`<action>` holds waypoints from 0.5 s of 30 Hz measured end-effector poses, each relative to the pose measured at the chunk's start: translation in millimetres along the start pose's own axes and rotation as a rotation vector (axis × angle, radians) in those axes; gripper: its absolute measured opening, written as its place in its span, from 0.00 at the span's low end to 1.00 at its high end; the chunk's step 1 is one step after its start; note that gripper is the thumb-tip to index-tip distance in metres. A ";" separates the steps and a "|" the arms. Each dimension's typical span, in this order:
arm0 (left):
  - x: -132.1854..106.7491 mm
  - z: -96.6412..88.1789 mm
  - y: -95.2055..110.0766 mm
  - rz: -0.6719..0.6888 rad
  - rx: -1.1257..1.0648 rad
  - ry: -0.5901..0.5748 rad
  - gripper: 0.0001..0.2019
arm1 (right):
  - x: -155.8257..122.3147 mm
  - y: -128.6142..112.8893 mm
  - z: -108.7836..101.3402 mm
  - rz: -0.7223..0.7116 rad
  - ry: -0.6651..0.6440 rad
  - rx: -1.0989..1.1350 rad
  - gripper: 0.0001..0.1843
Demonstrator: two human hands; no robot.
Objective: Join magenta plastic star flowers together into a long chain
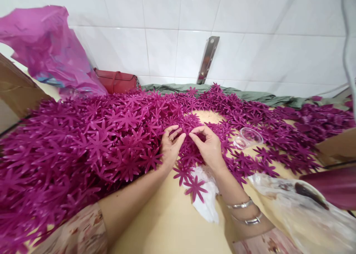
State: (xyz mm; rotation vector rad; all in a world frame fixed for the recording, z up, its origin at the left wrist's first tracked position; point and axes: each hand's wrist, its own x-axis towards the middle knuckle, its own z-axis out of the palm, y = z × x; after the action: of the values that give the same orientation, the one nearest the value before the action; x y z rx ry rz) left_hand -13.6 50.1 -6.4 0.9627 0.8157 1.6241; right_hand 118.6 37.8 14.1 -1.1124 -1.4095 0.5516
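My left hand [170, 149] and my right hand [210, 147] face each other over a heap of magenta flower-shaped pieces with long narrow petals [97, 140]. The right thumb and forefinger are pinched together, pointing left. On the left hand the fingers are curled in towards the thumb, which points right. Only a small gap separates the two thumb tips. Anything held in either pinch blends with the magenta pieces behind and cannot be made out. Below the hands, a single flower piece [195, 189] lies on a crumpled white cloth or tissue [207, 205].
A clear plastic cup or lid [251, 135] lies right of my hands. Nearer are a clear plastic bag [283, 205] and a dark red object [333, 183]. Cardboard [19, 87] stands left, beside a magenta plastic bag [52, 49] and a red purse [118, 81]. White tiled wall [161, 49] stands behind.
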 end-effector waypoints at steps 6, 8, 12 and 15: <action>-5.6 1.6 8.2 -0.072 0.098 -0.006 0.18 | -3.0 -17.0 -2.7 -0.303 0.075 -0.224 0.04; -4.8 0.2 8.0 -0.109 0.055 -0.044 0.19 | -3.4 -19.8 -0.9 -0.382 -0.058 -0.291 0.06; 0.5 -4.7 1.8 -0.103 0.026 -0.050 0.17 | -2.4 -20.7 -0.1 -0.400 -0.158 -0.322 0.05; 1.7 -6.6 -1.4 -0.095 0.023 -0.051 0.14 | -2.1 -19.2 -1.6 -0.325 -0.005 -0.308 0.06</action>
State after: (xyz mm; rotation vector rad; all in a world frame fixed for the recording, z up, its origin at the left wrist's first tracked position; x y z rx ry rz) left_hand -19.1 51.7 -10.2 0.9636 0.8348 1.5061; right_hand 114.0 27.3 29.8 -1.0892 -1.6768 0.1060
